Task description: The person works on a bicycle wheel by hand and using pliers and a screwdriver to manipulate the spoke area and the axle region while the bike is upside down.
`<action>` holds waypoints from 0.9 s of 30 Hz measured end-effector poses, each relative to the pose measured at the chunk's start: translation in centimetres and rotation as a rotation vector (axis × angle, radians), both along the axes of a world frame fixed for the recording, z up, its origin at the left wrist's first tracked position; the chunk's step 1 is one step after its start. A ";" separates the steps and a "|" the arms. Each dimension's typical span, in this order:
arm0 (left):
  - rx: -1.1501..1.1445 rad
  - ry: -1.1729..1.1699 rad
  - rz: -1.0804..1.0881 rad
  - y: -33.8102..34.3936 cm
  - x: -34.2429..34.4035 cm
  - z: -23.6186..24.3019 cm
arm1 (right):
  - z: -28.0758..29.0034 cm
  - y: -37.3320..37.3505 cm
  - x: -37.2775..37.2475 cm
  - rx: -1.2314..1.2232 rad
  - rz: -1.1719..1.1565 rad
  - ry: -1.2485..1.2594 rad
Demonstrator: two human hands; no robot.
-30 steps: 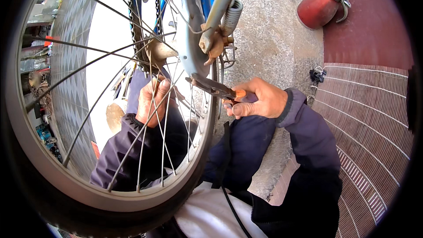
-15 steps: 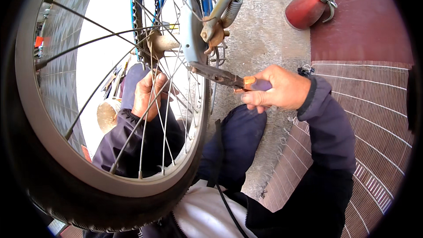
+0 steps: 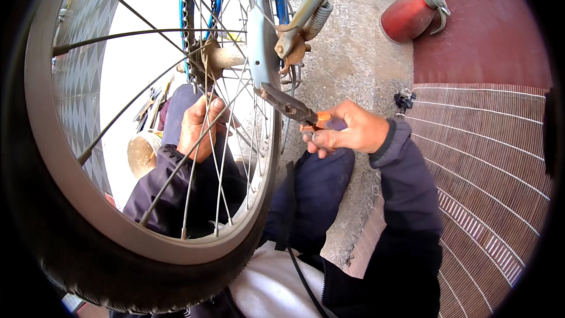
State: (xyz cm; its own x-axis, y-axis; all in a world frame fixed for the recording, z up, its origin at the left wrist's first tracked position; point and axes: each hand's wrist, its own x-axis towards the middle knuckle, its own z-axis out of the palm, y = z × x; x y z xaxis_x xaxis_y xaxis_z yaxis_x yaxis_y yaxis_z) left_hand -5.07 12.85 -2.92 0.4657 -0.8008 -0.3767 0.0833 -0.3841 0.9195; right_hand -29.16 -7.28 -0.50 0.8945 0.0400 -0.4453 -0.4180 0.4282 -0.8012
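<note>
A bicycle wheel (image 3: pixel 147 246) with spokes and a black tyre fills the left side. My right hand (image 3: pixel 356 129) is closed round the orange and purple handles of a pair of pliers (image 3: pixel 288 105). Their jaws meet the lower end of a pale blue-grey metal frame piece (image 3: pixel 259 38), to the right of the wheel hub (image 3: pixel 226 58). Behind the spokes, below the hub, my left hand (image 3: pixel 199 132) has its fingers curled together. Spokes partly cover it, and what it pinches, if anything, I cannot make out.
The bicycle's chain (image 3: pixel 187 20) and a coil spring (image 3: pixel 319 20) are close above the hands. A red jug (image 3: pixel 409 19) stands at the upper right, beyond a ribbed brown mat (image 3: pixel 482 153). A pale bucket (image 3: pixel 141 154) sits left of my leg.
My right hand has swung left and slightly down with the pliers, whose handles now slope more steeply. The bicycle sits slightly further right in view. My left hand has hardly moved.
</note>
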 end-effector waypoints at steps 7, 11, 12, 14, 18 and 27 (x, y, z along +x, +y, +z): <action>-0.011 0.089 0.069 -0.4 -0.5 0.0 | -4.1 1.9 1.1 0.096 -0.068 -0.206; -0.024 0.071 0.050 -0.1 -0.3 -0.3 | -1.8 0.8 0.6 -0.031 -0.032 -0.090; -0.025 0.068 0.050 0.1 -0.2 -0.7 | -0.9 0.4 0.3 -0.076 -0.016 -0.045; -0.012 0.042 0.028 -0.2 -0.4 -0.2 | 0.8 -0.6 -0.1 -0.217 0.028 0.044; -0.035 0.066 0.074 0.2 -0.2 -0.7 | 5.4 -1.4 -0.2 -0.431 0.122 0.256; -0.017 0.107 0.022 -0.5 -0.3 -0.3 | -1.0 1.7 -0.6 -0.106 -0.116 -0.096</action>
